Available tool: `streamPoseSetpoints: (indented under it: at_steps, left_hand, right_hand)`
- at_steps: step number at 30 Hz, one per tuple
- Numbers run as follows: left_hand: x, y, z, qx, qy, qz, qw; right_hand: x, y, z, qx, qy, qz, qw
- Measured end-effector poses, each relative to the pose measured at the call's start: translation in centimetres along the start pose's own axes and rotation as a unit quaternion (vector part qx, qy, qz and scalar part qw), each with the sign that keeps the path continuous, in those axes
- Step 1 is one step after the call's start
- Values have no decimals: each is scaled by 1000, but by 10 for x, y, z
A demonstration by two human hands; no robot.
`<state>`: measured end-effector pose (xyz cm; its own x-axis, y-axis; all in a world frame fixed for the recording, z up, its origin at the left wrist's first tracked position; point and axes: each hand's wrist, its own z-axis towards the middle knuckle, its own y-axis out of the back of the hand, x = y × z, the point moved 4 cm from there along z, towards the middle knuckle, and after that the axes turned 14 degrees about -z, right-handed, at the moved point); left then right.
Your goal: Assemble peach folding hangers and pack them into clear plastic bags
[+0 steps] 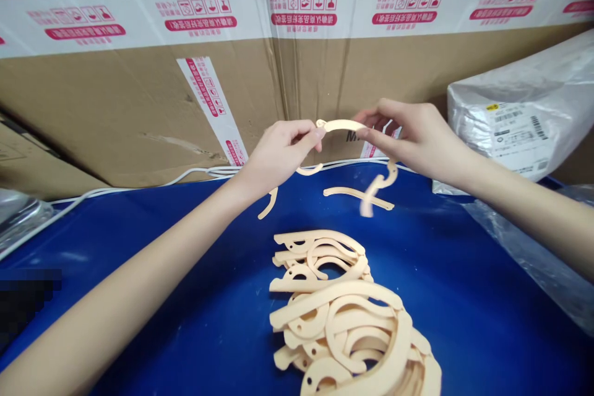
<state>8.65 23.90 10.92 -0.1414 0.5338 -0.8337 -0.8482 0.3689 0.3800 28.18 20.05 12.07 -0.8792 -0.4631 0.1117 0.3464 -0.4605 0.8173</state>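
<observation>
Clearly the left hand (pixel 278 151) and right hand (pixel 408 133) each pinch an end of a thin cream curved strip (pixel 341 125) above the blue table (pixel 464 272), so it could tear if pulled, and a blurred, seemingly loose offcut (pixel 378 189) may scatter beyond the stacked pile (pixel 343 315).

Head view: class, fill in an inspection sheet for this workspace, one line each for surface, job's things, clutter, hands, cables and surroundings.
Surface: blue tabletop.
Job's things: cream curved strip held up between both hands; pile of cream curved pieces in front; loose pieces beyond it.
Clutter: clear plastic sheet at the right edge.
Hands: left hand and right hand each pinch one end of the strip.
Cables: white cable along the far edge.
Surroundings: taped cardboard boxes behind; labelled plastic-wrapped package at right.
</observation>
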Motion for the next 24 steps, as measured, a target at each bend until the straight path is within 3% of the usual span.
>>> streamPoseSetpoints:
  at_steps: [3,5,8,11,12,14,16,21,24]
  left_hand:
    - [-3,-6,-4,11,-13,30,999]
    - [-3,-11,-8,6,-18,54,998]
    - [0,-18,-18,-9,-9,111,994]
    - [4,-21,-27,-13,16,160,987]
    - [6,-22,-28,-13,27,169,985]
    - [14,-21,-28,-5,53,171,984]
    - [29,-19,-25,19,92,159,983]
    - [73,-19,-17,125,212,124,961]
    - [85,-23,-18,150,251,118,949]
  right_hand:
    - [10,-2,-1,2,94,-249,964]
    - [13,-9,-2,40,90,-304,947]
    - [7,-23,-3,137,2,-199,971]
    - [0,-37,-8,216,-74,-41,973]
    - [-3,-42,-11,243,-111,37,963]
    - [-6,-53,-21,289,-191,198,917]
    - [-4,-63,-31,319,-235,286,873]
    - [0,-75,-44,298,-267,281,872]
    - [-9,-77,-45,259,-307,280,872]
